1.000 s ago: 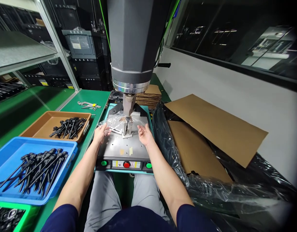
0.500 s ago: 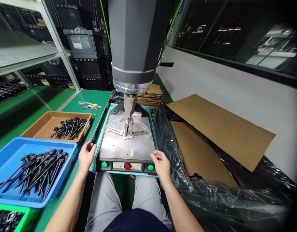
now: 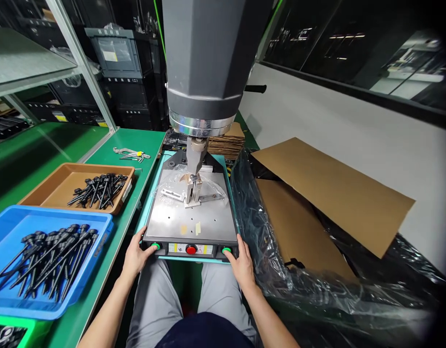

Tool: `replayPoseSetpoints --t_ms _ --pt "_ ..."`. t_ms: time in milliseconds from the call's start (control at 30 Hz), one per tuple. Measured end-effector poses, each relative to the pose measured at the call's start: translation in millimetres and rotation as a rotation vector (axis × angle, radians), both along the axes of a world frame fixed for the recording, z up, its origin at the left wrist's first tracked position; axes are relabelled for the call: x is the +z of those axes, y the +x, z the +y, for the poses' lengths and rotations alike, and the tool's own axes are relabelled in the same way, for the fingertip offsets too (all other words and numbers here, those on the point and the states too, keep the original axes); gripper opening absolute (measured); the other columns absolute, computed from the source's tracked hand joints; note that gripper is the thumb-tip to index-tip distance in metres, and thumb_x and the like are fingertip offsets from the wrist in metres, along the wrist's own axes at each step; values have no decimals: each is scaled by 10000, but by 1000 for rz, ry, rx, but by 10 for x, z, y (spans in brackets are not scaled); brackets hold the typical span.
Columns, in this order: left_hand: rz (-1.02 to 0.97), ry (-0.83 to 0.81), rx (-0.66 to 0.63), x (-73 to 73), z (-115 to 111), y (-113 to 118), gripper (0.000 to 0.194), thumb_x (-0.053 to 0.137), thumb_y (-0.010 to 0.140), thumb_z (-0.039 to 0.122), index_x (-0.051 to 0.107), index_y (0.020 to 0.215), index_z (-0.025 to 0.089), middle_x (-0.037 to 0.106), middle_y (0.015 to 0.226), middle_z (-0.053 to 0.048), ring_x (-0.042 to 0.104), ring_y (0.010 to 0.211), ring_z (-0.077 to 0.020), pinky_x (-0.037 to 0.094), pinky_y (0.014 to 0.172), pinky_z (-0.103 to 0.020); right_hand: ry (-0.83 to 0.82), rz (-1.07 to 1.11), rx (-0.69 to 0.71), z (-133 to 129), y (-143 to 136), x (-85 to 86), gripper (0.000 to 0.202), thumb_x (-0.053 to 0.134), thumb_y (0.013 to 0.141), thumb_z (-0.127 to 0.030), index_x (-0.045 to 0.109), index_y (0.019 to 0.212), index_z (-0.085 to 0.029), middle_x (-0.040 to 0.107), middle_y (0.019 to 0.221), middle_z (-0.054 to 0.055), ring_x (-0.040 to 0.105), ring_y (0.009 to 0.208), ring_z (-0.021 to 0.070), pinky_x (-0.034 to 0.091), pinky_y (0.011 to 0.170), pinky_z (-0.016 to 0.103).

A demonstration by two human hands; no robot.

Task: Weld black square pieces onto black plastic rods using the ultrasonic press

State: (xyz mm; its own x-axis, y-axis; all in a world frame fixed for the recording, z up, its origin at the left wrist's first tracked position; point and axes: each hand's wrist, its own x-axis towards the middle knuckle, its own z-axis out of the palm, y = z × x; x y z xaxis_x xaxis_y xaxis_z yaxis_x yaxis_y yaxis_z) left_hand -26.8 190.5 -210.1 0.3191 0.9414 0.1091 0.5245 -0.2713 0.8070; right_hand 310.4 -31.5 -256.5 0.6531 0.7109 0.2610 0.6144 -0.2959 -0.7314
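Well, left of the steel plate, the blue tray and the brown tray hold black parts, with no lettering on them that I can read. Behind the plate to its left, a grey bin wears a white label (too small to make out), and the black bin under it has a row of pale characters, just as illegible.

By the plate's near left corner, my left hand grasps nothing: thumb on the left green button, fingers loosely along the side of the base. Keeping them out here, clear of the horn, seems the right way to press.

Over the plate's rear half, the clear film lies across the metal fixture, under the horn; whether its tip touches, I cannot tell. I'd want that film flat and centred before pressing. Along the plate's near edge, stickers flank the red button; the right-hand sticker bears a red warning triangle, its words unreadable.

By the plate's near right corner, my right hand likewise grips nothing, thumb at the right green button. Both thumbs should push squarely and together, I judge.
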Motion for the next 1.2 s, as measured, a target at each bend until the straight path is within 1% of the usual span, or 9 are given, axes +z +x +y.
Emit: replayPoseSetpoints --t_ms 133,233,333,533,733,967,1067,1200 --pt "-7 -25 -28 33 -22 -10 812 735 745 482 409 1454 257 500 1430 -117 494 1307 -306 396 1093 -484 -30 42 -22 -12 -25 20 771 548 886 -548 297 1520 -189 446 1425 183 457 1321 351 427 1055 505" --pt "-32 -68 -55 74 -35 -22 839 741 745 482 384 1470 259 478 1453 -119 465 1336 -303 372 1115 -488 -52 94 -5 -23 -40 59 795 561 874 -540 265 1534 -211 415 1460 169 438 1345 338 421 1065 494" --pt "-69 -97 -56 110 -43 -18 828 741 747 482 400 1463 247 482 1450 -124 462 1340 -306 351 1133 -495 -64 134 -9 -30 -46 91 789 547 879 -551 263 1535 -217 399 1480 166 422 1362 330 405 1080 492" --pt "-56 -87 -11 164 -64 16 791 738 747 479 436 1442 250 513 1425 -120 508 1298 -306 400 1100 -490 -76 165 -27 -22 -48 101 810 545 870 -572 273 1532 -193 385 1491 180 406 1373 340 390 1090 504" --pt "-82 -102 -16 144 -65 26 785 734 749 472 433 1437 248 498 1439 -122 502 1304 -303 383 1112 -499 -55 157 -17 -25 -45 112 791 555 869 -560 280 1530 -223 418 1473 160 450 1343 335 418 1069 493" --pt "-84 -112 -13 148 -75 28 794 735 741 474 428 1437 247 494 1439 -131 484 1319 -317 354 1123 -533 -46 165 -17 -28 -39 92 789 565 866 -557 284 1527 -231 416 1469 168 431 1356 348 410 1070 518" --pt "-97 -111 -18 151 -71 33 806 736 738 475 422 1442 239 500 1434 -133 486 1318 -310 349 1129 -524 -49 175 -10 -26 -46 102 799 559 866 -566 274 1531 -227 404 1477 169 422 1363 348 405 1075 514" --pt "-89 -96 -16 111 -52 24 815 740 734 482 425 1441 227 512 1424 -132 489 1312 -302 346 1134 -508 -47 180 -7 -11 -48 103 805 556 864 -570 269 1532 -224 393 1492 165 426 1362 340 408 1079 501"
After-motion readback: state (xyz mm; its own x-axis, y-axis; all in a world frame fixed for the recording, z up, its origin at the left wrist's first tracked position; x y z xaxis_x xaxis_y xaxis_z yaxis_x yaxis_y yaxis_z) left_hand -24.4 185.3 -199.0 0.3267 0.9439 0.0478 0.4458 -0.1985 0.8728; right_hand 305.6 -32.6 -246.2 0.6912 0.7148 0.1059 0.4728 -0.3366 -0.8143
